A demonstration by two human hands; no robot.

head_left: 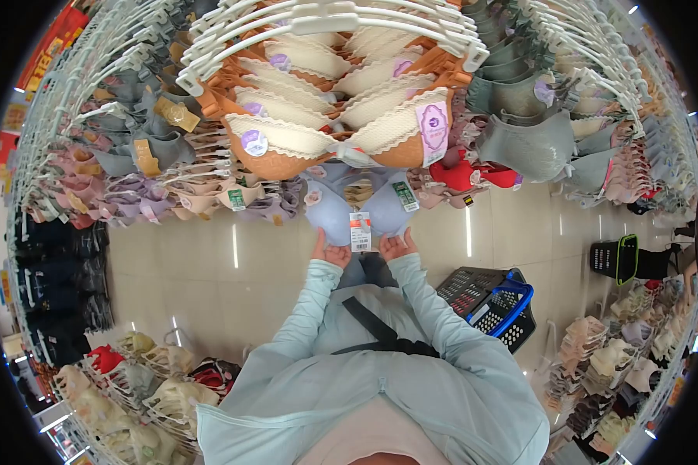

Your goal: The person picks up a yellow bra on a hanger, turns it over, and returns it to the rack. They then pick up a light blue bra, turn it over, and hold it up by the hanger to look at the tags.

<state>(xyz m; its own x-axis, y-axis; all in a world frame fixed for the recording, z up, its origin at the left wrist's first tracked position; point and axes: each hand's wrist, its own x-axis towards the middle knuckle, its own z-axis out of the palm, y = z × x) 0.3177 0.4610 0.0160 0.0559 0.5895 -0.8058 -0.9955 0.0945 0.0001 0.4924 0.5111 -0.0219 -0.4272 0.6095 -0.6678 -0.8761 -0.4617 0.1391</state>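
Note:
A pale lilac-blue bra (329,214) hangs low on the rack in front of me, with a white price tag (361,232) at its middle and a green label (405,196) on one cup. My left hand (332,252) grips the lower edge of its left cup, palm turned up. At the bottom of the other cup, my right hand (398,245) holds the edge in the same way. Some fingertips are hidden behind the fabric. Just above hangs a row of orange bras (275,163) with cream lace.
A dark shopping basket (473,288) with blue handles stands on the floor to my right. Grey bras (527,143) hang at upper right, pink and purple ones (136,194) at left. Farther right, a person's arm (689,275) shows near a green-rimmed basket (616,260). More racks stand behind me.

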